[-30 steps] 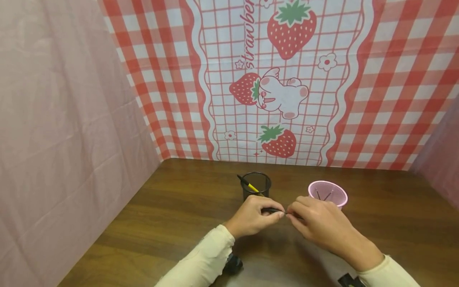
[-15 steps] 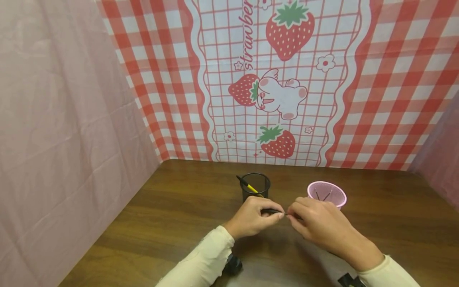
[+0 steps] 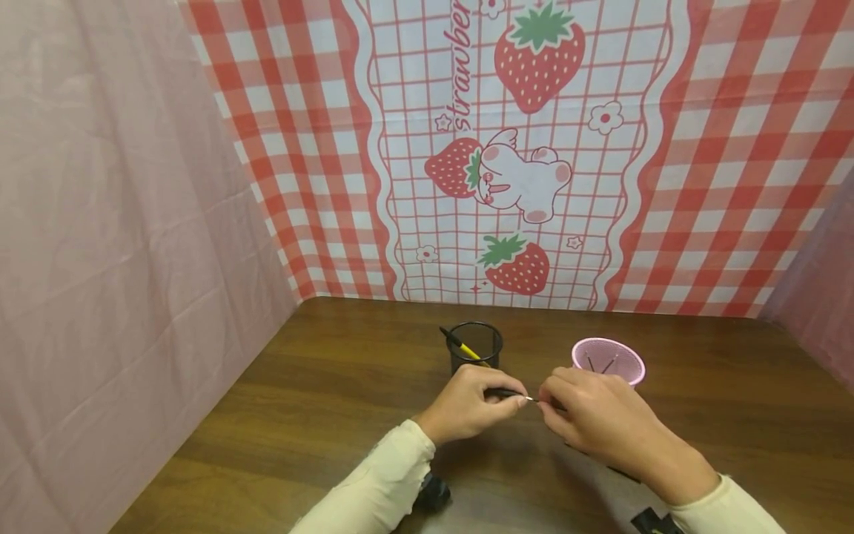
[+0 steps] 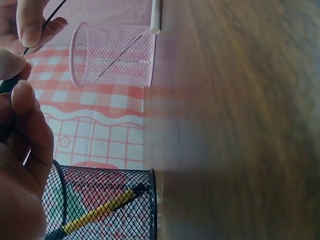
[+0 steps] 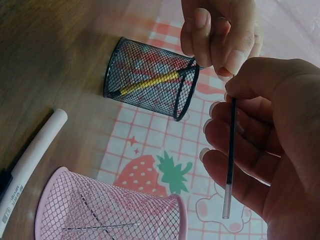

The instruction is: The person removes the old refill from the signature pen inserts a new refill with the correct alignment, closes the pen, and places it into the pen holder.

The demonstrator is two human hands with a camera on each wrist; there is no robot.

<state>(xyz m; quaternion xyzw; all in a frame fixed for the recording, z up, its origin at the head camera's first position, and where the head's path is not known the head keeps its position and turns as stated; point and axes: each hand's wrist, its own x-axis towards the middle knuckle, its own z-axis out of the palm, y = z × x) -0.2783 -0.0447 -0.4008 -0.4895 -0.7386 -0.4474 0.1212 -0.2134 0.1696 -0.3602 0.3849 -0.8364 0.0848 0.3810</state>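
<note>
My left hand point(image 3: 470, 404) grips a black pen barrel point(image 3: 503, 391), thumb and fingertips close to its end. My right hand point(image 3: 594, 415) pinches a thin pen refill point(image 5: 231, 145), dark with a clear end, which runs down across the palm in the right wrist view. Between the two hands a short silvery tip shows, in line with barrel and refill. The hands are held up over the table, fingertips almost meeting. Behind the left hand stands a black mesh cup point(image 5: 150, 80) with a yellow and black pen point(image 5: 150, 84) leaning inside.
A pink mesh cup point(image 3: 610, 360) holding two thin refills stands behind the right hand. On the wooden table point(image 3: 320, 386), a white pen point(image 5: 37, 155) lies beside the pink cup, largely covered by the right hand in the head view. A strawberry-print cloth point(image 3: 520, 185) hangs at the back.
My right hand has drawn slightly to the right, and the silvery tip now shows in the gap between the hands. The left hand holds still, and the cups stay put.
</note>
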